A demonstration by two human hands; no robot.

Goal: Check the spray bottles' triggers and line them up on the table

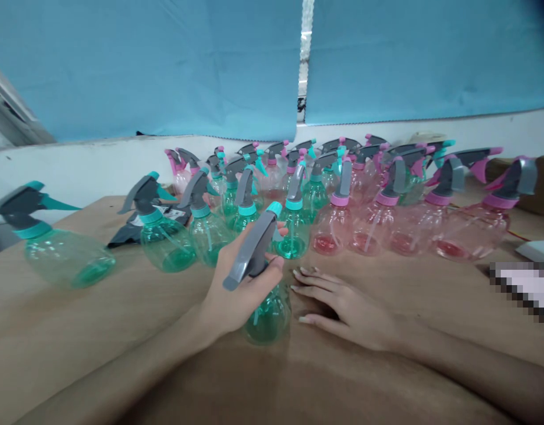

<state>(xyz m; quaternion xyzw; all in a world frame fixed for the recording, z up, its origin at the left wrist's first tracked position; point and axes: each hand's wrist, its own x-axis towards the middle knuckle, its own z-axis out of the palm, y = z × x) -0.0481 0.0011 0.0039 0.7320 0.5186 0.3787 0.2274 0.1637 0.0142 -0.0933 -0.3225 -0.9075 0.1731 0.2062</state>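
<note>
My left hand (236, 289) is wrapped round the neck of a green spray bottle (267, 319) with a grey and teal trigger head. That bottle stands close in front of me, its nozzle end pointing away. To its right, my right hand (343, 304) rests on the wooden table (378, 389), fingers stretched out towards the bottle and holding nothing. Just beyond my hands stand another green spray bottle (292, 233) and a pink spray bottle (329, 230).
Several more green and pink bottles crowd the table's far side. One green bottle (68, 254) stands apart at the left. A dark plastic packet (134, 230) lies behind the green ones. A blurred-out flat object (526, 289) is at the right edge. Blue curtains (187, 65) hang behind.
</note>
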